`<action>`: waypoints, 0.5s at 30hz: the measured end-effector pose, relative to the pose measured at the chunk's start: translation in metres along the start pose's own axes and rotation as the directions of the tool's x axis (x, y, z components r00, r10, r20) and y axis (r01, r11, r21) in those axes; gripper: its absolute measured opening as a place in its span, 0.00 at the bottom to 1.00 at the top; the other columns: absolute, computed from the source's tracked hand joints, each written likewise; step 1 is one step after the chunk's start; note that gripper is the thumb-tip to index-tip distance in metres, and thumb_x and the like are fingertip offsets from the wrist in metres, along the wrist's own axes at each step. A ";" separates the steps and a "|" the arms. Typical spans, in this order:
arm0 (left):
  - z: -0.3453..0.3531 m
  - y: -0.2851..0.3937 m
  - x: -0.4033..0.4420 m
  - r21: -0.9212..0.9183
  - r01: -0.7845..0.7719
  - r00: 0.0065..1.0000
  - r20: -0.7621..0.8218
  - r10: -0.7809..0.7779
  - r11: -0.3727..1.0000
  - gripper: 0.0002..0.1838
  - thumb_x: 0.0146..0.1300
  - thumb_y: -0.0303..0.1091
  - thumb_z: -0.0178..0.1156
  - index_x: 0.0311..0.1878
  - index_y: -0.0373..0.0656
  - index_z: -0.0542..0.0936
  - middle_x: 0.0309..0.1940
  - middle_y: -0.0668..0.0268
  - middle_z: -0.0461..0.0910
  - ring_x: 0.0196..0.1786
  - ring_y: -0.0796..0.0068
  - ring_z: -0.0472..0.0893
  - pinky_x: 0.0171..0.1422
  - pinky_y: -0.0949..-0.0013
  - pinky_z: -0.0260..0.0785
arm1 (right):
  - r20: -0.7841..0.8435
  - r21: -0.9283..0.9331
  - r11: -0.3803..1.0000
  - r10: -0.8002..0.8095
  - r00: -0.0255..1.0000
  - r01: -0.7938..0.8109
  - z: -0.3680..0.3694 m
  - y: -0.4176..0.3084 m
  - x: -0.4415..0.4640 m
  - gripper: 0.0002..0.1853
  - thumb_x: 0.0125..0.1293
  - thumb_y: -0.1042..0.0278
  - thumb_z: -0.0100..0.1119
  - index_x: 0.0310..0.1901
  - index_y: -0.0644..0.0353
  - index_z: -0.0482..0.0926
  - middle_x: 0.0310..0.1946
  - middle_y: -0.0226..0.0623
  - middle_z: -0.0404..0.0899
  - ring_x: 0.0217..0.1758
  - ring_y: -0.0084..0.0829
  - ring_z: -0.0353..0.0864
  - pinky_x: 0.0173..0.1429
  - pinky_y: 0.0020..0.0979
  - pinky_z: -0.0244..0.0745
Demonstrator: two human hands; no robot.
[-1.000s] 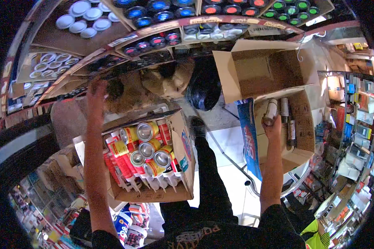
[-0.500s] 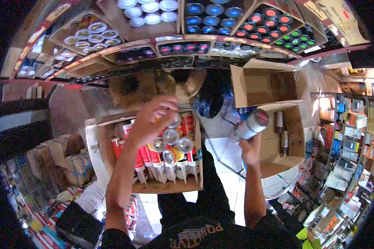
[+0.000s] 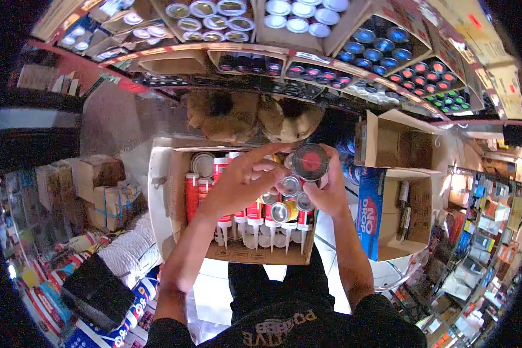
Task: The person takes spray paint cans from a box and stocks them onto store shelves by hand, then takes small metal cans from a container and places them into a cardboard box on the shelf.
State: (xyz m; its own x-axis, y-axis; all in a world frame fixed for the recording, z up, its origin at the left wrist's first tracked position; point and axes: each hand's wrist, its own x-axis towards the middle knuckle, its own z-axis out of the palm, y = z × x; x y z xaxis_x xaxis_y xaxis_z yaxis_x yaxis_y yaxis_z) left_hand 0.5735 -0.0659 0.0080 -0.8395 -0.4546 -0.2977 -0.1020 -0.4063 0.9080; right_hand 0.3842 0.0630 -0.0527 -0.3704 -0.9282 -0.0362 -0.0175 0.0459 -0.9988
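Note:
My right hand is wrapped round a spray can, whose dark end with a red centre faces me. Beside it, my left hand has bent, partly spread fingers close to the can; whether they touch it is unclear. Both hands are above an open cardboard box of red and white nozzled tubes. Small metal tins lie on top of the tubes.
Shelves ahead hold cartons of cans with white, blue and red tops. At right, a blue-sided carton contains dark cans, with another open carton behind. Coiled white rope lies left.
The can has moved left from the right-hand carton to above the tube box. My left hand has come in beside it. The view has turned left.

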 end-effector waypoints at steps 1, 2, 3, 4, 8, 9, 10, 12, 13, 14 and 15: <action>-0.006 -0.003 -0.004 -0.114 0.051 0.999 -0.005 -0.052 0.992 0.28 0.72 0.39 0.58 0.72 0.43 0.67 0.51 0.56 0.81 0.47 0.70 0.84 0.53 0.65 0.79 | 0.023 -0.054 0.998 -0.010 1.000 0.011 0.006 0.001 0.003 0.34 0.48 0.81 0.60 0.61 0.62 0.65 0.52 0.37 0.74 0.57 0.27 0.74 0.63 0.30 0.68; -0.012 -0.007 -0.008 -0.228 0.097 0.995 -0.003 -0.100 0.969 0.28 0.73 0.42 0.57 0.71 0.42 0.66 0.51 0.54 0.81 0.46 0.68 0.85 0.51 0.63 0.81 | 0.047 -0.109 0.994 -0.021 0.999 0.026 0.011 0.001 0.007 0.35 0.47 0.80 0.60 0.61 0.63 0.65 0.53 0.39 0.75 0.58 0.30 0.74 0.65 0.32 0.69; -0.015 -0.010 -0.009 -0.308 0.116 0.991 -0.025 -0.130 0.944 0.28 0.73 0.46 0.56 0.70 0.41 0.67 0.49 0.53 0.82 0.44 0.64 0.86 0.48 0.62 0.83 | 0.074 -0.097 0.993 0.080 0.994 -0.073 0.017 0.003 0.011 0.33 0.47 0.78 0.61 0.60 0.62 0.68 0.53 0.44 0.75 0.61 0.37 0.74 0.66 0.35 0.68; -0.021 -0.011 -0.011 -0.311 0.110 0.991 -0.034 -0.126 0.944 0.28 0.73 0.46 0.56 0.70 0.41 0.67 0.49 0.53 0.82 0.44 0.64 0.86 0.48 0.62 0.83 | 0.085 -0.097 0.993 0.078 0.993 -0.070 0.020 0.003 0.016 0.33 0.47 0.78 0.61 0.60 0.62 0.68 0.53 0.44 0.75 0.61 0.37 0.74 0.66 0.35 0.68; -0.047 -0.017 -0.014 -0.565 0.262 0.945 -0.013 -0.327 0.782 0.26 0.72 0.44 0.59 0.66 0.40 0.70 0.52 0.57 0.81 0.44 0.66 0.86 0.48 0.60 0.84 | 0.296 -0.553 0.758 -0.210 0.932 0.347 0.034 -0.004 0.047 0.29 0.48 0.79 0.61 0.56 0.60 0.73 0.59 0.51 0.72 0.66 0.54 0.68 0.73 0.46 0.60; -0.052 -0.020 -0.012 -0.510 0.271 0.932 -0.075 -0.356 0.817 0.26 0.71 0.43 0.61 0.66 0.41 0.70 0.52 0.58 0.81 0.44 0.68 0.86 0.48 0.60 0.84 | 0.360 -0.618 0.667 -0.232 0.904 0.417 0.038 -0.002 0.055 0.29 0.48 0.79 0.61 0.56 0.61 0.73 0.60 0.51 0.71 0.67 0.54 0.67 0.74 0.46 0.59; -0.056 -0.022 -0.010 -0.453 0.284 0.914 -0.138 -0.381 0.845 0.26 0.70 0.42 0.62 0.66 0.41 0.70 0.53 0.59 0.80 0.43 0.69 0.86 0.48 0.60 0.84 | 0.423 -0.669 0.566 -0.243 0.873 0.482 0.043 0.000 0.062 0.29 0.48 0.80 0.61 0.57 0.61 0.73 0.61 0.51 0.71 0.68 0.54 0.66 0.75 0.47 0.57; -0.067 -0.023 -0.002 -0.442 0.280 0.920 -0.131 -0.370 0.852 0.29 0.66 0.38 0.66 0.67 0.42 0.69 0.52 0.59 0.81 0.43 0.70 0.85 0.49 0.62 0.84 | 0.391 -0.691 0.551 -0.259 0.883 0.468 0.054 0.007 0.076 0.31 0.51 0.78 0.63 0.61 0.61 0.71 0.62 0.51 0.70 0.70 0.54 0.64 0.76 0.47 0.56; -0.070 -0.024 0.005 -0.422 0.222 0.915 -0.222 -0.338 0.879 0.30 0.65 0.36 0.67 0.68 0.42 0.69 0.52 0.60 0.81 0.43 0.70 0.85 0.49 0.62 0.83 | 0.245 -0.639 0.656 -0.323 0.914 0.402 0.062 0.012 0.086 0.31 0.54 0.76 0.63 0.63 0.61 0.70 0.63 0.51 0.70 0.70 0.54 0.64 0.76 0.47 0.56; -0.075 -0.025 0.014 -0.395 0.166 0.902 -0.310 -0.301 0.904 0.31 0.64 0.34 0.68 0.68 0.43 0.68 0.51 0.60 0.81 0.43 0.70 0.85 0.49 0.63 0.83 | 0.087 -0.564 0.750 -0.361 0.928 0.345 0.067 0.019 0.096 0.32 0.57 0.74 0.63 0.65 0.61 0.68 0.63 0.51 0.70 0.71 0.54 0.63 0.76 0.47 0.56; -0.084 -0.028 0.026 -0.395 0.151 0.900 -0.324 -0.292 0.906 0.37 0.63 0.34 0.68 0.72 0.40 0.62 0.53 0.61 0.80 0.49 0.68 0.84 0.56 0.55 0.80 | 0.043 -0.545 0.807 -0.246 0.968 0.229 0.068 0.027 0.104 0.31 0.62 0.70 0.63 0.67 0.61 0.66 0.63 0.51 0.70 0.70 0.53 0.65 0.75 0.47 0.58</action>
State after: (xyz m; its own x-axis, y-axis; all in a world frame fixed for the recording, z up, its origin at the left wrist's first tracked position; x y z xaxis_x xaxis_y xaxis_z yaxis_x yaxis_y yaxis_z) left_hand 0.5998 -0.1332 -0.0501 -0.5525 -0.5475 -0.6285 -0.0084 -0.7503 0.6611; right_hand 0.4080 -0.0573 -0.0857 -0.3144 -0.9260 0.2089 -0.6046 0.0257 -0.7961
